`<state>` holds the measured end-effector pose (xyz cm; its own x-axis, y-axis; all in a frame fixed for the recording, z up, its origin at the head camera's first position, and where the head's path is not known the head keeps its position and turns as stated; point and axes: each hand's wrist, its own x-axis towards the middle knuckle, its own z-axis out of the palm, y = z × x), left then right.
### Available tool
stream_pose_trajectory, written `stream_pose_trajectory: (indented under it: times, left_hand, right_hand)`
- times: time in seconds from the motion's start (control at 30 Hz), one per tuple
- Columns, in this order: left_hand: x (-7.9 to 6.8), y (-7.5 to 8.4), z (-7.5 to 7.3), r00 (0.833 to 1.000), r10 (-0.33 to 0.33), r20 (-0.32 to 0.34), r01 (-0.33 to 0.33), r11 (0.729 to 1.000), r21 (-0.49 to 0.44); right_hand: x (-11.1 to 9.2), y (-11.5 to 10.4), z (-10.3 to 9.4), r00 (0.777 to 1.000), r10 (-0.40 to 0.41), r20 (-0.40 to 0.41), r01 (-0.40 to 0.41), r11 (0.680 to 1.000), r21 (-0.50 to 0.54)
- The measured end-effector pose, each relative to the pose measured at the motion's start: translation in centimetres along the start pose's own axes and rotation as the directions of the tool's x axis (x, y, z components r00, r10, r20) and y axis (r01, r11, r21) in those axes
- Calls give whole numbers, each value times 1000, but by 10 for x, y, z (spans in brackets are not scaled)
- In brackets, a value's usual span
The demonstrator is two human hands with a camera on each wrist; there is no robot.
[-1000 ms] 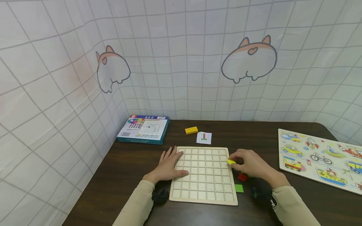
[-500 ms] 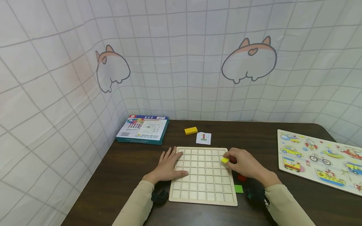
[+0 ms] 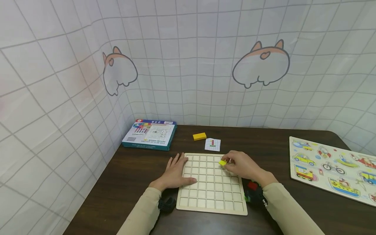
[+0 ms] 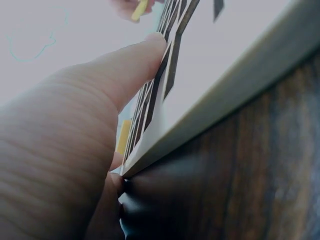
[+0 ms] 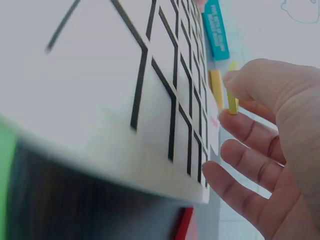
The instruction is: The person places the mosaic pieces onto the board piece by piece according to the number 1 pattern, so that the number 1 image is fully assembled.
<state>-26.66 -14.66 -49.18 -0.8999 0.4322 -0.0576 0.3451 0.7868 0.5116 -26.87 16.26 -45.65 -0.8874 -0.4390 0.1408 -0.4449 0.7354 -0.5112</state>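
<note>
the right hand pinches in its fingers a flat yellow tile, over the far part of the pale wooden grid board; the left hand rests, fingers spread, on the board's left edge.

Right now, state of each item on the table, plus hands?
grid board: flat, grid up
yellow piece: pinched, raised off grid board
left hand: spread, resting on grid board
right hand: pinching yellow piece
red piece: beside grid board
green piece: mostly hidden
yellow block: lying flat
paper card: drawing up
box: closed, flat
puzzle board: flat, pictures up
</note>
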Motion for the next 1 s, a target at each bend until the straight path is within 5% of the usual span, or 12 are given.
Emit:
stream_pose_trajectory:
  times: [1.0]
  left_hand:
    - [-1,4,-2,1000,-27,-11,27,999,-23]
  right_hand:
    - [41,-38,39,993,-112,44,115,990,-87]
